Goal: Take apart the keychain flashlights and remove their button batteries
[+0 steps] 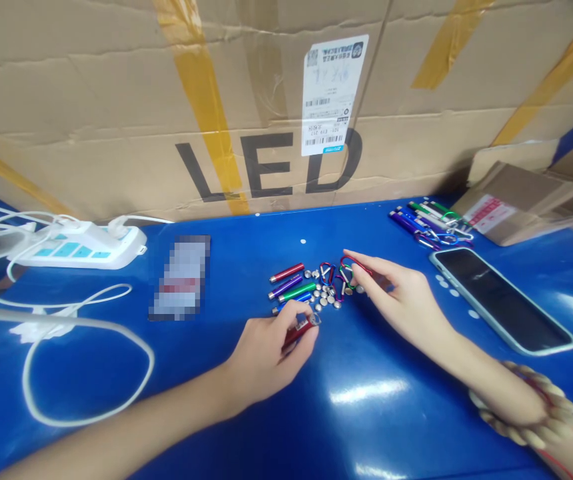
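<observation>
My left hand (271,350) is closed round a dark red metal tube (296,332), whose silver end points right. My right hand (396,287) pinches a red carabiner (355,261) between thumb and fingertips, to the right of the tube. Beyond my left hand lie a red tube (287,273), a purple tube (285,287), a green tube (297,292) and a blue tube (294,303), side by side. Between the hands are several small silver button cells (323,301) and several coloured carabiners (326,272), one of them green and partly behind my right fingers.
A phone (504,300) lies at the right, below a pile of coloured tubes with carabiners (431,225). At the left are a white power strip (81,247), looped cables and a pixelated flat item (180,279). A large cardboard box (141,153) stands behind the blue table (366,427).
</observation>
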### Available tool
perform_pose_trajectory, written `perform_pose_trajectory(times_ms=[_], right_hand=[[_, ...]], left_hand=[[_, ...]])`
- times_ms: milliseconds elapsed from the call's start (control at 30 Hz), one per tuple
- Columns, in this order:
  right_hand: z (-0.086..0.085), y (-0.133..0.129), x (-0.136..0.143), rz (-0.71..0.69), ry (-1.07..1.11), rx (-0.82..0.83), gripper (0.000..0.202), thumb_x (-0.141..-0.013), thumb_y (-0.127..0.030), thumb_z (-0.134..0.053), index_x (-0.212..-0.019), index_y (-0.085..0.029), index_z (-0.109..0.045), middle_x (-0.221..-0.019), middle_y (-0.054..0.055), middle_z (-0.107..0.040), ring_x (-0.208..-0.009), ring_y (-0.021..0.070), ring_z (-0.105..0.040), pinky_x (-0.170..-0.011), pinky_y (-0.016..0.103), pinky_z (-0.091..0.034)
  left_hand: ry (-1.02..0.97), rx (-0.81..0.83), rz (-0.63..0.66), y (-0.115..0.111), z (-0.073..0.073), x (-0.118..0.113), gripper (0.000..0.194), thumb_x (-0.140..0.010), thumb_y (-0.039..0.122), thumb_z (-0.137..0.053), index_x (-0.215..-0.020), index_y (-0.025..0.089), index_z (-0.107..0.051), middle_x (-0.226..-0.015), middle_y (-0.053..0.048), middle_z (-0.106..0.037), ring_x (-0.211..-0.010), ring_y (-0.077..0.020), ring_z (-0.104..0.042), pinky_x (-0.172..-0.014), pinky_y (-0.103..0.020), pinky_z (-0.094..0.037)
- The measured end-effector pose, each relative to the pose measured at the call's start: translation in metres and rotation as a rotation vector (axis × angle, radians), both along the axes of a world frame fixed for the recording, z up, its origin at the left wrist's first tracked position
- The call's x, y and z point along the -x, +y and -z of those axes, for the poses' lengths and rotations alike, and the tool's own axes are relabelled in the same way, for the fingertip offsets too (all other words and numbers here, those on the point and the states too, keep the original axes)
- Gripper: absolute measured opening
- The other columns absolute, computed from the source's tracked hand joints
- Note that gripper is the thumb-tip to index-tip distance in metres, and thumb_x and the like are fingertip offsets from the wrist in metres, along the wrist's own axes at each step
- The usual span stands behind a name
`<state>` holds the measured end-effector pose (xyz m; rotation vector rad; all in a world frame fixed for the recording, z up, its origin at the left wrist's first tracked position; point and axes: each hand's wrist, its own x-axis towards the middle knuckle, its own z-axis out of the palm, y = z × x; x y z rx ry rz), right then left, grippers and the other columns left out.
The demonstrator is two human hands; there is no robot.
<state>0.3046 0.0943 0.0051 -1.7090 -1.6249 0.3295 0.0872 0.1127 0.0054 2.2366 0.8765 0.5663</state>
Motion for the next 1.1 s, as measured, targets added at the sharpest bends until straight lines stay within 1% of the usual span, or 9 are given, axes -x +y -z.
perform_pose_trajectory(times_ms=[100, 200, 300, 367, 500, 700, 800, 933, 1100], right_hand=[[0.003, 0.0, -0.001, 0.003, -0.009, 0.074, 0.035, -0.089, -0.033, -0.05, -0.117, -0.02, -0.064, -0.077, 0.003, -0.072, -0.059, 0.0176, -0.063, -0.058, 0.03, -0.051], [0.002, -0.001, 0.0, -0.045, 0.043, 0.08, 0.033, -0.089, -0.034, -0.051, -0.115, -0.02, -0.066, -0.082, 0.004, -0.073, -0.063, 0.0175, -0.064, -0.061, 0.03, -0.052], [-0.002, -0.004, 0.007, -0.124, 0.151, 0.029, 0.028, -0.087, -0.036, -0.054, -0.103, -0.02, -0.071, -0.086, 0.005, -0.072, -0.066, 0.016, -0.063, -0.059, 0.027, -0.05], [-0.005, -0.006, 0.014, -0.197, 0.245, 0.041, 0.024, -0.084, -0.036, -0.059, -0.092, -0.019, -0.074, -0.081, 0.004, -0.071, -0.061, 0.0135, -0.06, -0.055, 0.024, -0.047], [-0.006, -0.012, 0.029, -0.327, 0.464, 0.173, 0.019, -0.076, -0.034, -0.068, -0.082, -0.018, -0.075, -0.063, 0.001, -0.067, -0.05, 0.0091, -0.053, -0.044, 0.02, -0.041], [-0.006, -0.013, 0.036, -0.293, 0.739, 0.459, 0.033, -0.066, -0.047, -0.074, -0.072, -0.015, -0.072, -0.049, 0.0, -0.06, -0.043, 0.0095, -0.053, -0.036, 0.017, -0.04], [-0.006, -0.013, 0.036, -0.291, 0.704, 0.408, 0.031, -0.067, -0.045, -0.073, -0.075, -0.015, -0.072, -0.05, 0.0, -0.06, -0.043, 0.0089, -0.053, -0.036, 0.017, -0.04], [-0.003, -0.014, 0.036, -0.335, 0.643, 0.259, 0.019, -0.072, -0.035, -0.072, -0.071, -0.016, -0.072, -0.065, 0.002, -0.065, -0.047, 0.0082, -0.055, -0.039, 0.017, -0.044], [-0.002, -0.015, 0.037, -0.31, 0.679, 0.373, 0.018, -0.076, -0.033, -0.068, -0.08, -0.016, -0.072, -0.063, 0.001, -0.065, -0.049, 0.0093, -0.057, -0.036, 0.015, -0.043]], left_hand=[[-0.016, -0.039, -0.021, 0.0, 0.003, 0.001, 0.012, -0.09, 0.026, -0.042, -0.095, 0.019, -0.051, -0.049, 0.01, -0.038, -0.04, -0.0082, -0.036, -0.044, -0.018, -0.026], [-0.012, -0.087, -0.027, 0.0, 0.005, 0.001, 0.015, -0.091, 0.027, -0.043, -0.098, 0.02, -0.054, -0.051, 0.008, -0.047, -0.041, -0.0085, -0.041, -0.045, -0.018, -0.029], [-0.017, -0.128, -0.035, 0.001, 0.006, 0.001, 0.016, -0.091, 0.027, -0.046, -0.1, 0.02, -0.057, -0.054, 0.007, -0.055, -0.042, -0.0087, -0.047, -0.045, -0.018, -0.032], [-0.034, -0.165, -0.044, 0.001, 0.006, 0.0, 0.015, -0.091, 0.027, -0.049, -0.098, 0.019, -0.058, -0.057, 0.005, -0.059, -0.044, -0.0087, -0.051, -0.047, -0.017, -0.035], [-0.074, -0.259, -0.049, 0.0, 0.006, 0.0, 0.014, -0.091, 0.028, -0.049, -0.089, 0.018, -0.059, -0.057, 0.005, -0.062, -0.044, -0.0086, -0.055, -0.046, -0.017, -0.038], [-0.024, -0.398, -0.062, -0.002, 0.009, 0.0, 0.024, -0.097, 0.034, -0.038, -0.079, 0.02, -0.047, -0.047, 0.007, -0.056, -0.034, -0.009, -0.052, -0.04, -0.017, -0.034], [0.035, -0.418, -0.045, -0.002, 0.009, -0.001, 0.028, -0.099, 0.036, -0.031, -0.078, 0.021, -0.042, -0.047, 0.007, -0.057, -0.035, -0.0104, -0.054, -0.04, -0.019, -0.035], [0.094, -0.466, 0.019, -0.002, 0.009, -0.002, 0.032, -0.1, 0.036, -0.025, -0.079, 0.02, -0.042, -0.055, 0.002, -0.065, -0.043, -0.0142, -0.061, -0.042, -0.021, -0.038], [0.103, -0.437, -0.001, -0.002, 0.009, -0.002, 0.032, -0.101, 0.038, -0.024, -0.084, 0.019, -0.044, -0.06, 0.001, -0.067, -0.046, -0.0145, -0.063, -0.044, -0.021, -0.04]])
